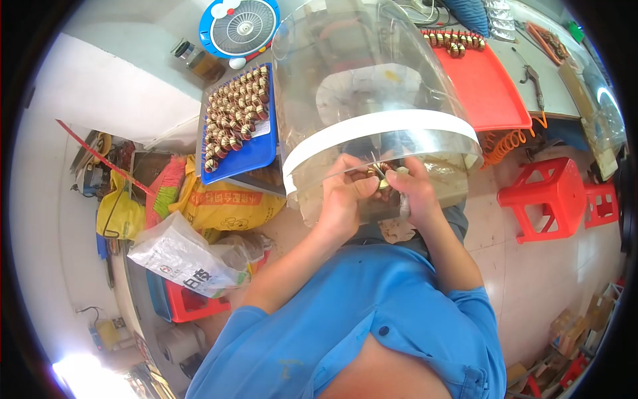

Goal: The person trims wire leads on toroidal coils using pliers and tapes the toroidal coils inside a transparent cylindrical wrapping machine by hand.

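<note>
Under the lower rim of a clear plastic cover (372,73) with a white band, my two hands meet around a small wound coil (381,178), dark reddish-brown and cream, with thin wire ends sticking up. My left hand (345,193) pinches its left side between thumb and fingers. From the right, my right hand (415,189) grips the coil with its thumb close to the wire ends. Part of the coil is hidden by my fingers, and the cover's see-through edge lies in front.
Rows of similar coils stand on a blue tray (271,149) at left. A red tray (488,93) at right holds several more at its far end. Beyond are a small blue fan (240,28) and a glass jar (203,65). A red stool (548,199) stands on the floor at right.
</note>
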The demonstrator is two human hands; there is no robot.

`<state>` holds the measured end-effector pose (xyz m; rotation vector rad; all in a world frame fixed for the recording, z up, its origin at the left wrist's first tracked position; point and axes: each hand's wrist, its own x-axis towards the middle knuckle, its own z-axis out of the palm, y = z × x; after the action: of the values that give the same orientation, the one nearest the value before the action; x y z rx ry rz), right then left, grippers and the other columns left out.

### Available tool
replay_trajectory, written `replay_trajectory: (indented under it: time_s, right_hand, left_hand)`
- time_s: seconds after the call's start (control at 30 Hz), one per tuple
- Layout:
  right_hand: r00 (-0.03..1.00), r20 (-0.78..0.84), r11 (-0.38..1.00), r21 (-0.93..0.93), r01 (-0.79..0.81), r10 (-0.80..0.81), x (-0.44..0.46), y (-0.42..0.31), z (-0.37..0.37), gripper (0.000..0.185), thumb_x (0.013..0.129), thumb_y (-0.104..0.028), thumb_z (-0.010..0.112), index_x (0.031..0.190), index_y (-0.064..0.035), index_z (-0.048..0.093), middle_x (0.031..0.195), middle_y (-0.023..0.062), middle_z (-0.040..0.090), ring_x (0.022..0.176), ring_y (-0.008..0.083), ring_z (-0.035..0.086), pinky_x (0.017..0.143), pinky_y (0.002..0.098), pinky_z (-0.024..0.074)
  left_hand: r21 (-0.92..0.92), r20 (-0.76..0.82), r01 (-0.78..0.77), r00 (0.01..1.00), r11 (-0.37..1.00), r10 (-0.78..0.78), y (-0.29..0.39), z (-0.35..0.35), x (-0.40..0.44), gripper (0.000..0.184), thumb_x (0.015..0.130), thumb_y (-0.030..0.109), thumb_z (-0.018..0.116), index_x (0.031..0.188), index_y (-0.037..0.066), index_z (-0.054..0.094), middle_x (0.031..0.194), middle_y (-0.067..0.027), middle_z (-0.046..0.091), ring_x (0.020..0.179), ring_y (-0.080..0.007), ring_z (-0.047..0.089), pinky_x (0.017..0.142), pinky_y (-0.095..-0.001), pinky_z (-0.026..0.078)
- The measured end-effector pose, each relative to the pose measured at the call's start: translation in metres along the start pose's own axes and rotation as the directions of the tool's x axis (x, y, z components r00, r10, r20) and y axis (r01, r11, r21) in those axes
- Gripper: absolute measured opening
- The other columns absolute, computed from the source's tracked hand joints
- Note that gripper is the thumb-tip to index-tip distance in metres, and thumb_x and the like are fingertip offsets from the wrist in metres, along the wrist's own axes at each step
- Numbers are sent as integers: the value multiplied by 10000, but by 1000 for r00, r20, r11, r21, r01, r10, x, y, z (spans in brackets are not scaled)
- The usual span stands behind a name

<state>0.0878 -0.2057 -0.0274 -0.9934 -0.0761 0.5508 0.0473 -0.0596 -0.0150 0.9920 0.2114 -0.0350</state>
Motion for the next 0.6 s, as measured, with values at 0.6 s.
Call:
replay_trajectory:
  time_s: [0.6]
  right_hand:
    - [997, -70, 994, 108, 23, -15, 12, 10, 0, 307, 839, -133, 587, 1111, -7, 520, 883, 100, 615, 668, 157, 577, 597, 287, 480]
  left_hand:
    - [40, 17, -44, 999, 998, 43, -1, -2, 10, 223, 824, 65, 674, 918, 20, 477, 953, -177, 659, 718, -232, 621, 632, -316, 494]
